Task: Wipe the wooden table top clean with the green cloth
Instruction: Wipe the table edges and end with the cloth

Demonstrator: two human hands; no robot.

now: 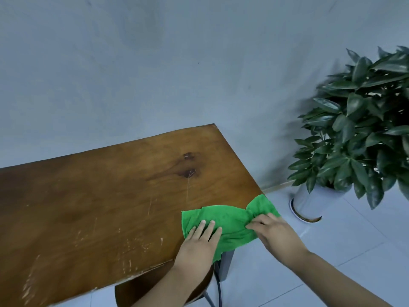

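Note:
The green cloth [230,220] lies spread over the near right corner of the wooden table top [106,196], partly hanging past the edge. My left hand [199,242] rests flat on the cloth's left part, fingers apart. My right hand [274,231] pinches the cloth at its bunched middle near the table's right edge. Two dark wet-looking stains [190,165] mark the wood farther back, with a thin streak running toward me. Pale scratches cover the near part of the top.
A potted plant [363,129] in a white pot [309,202] stands on the tiled floor to the right of the table. A round wooden stool [137,291] with metal legs sits under the table's near edge. A grey wall runs behind.

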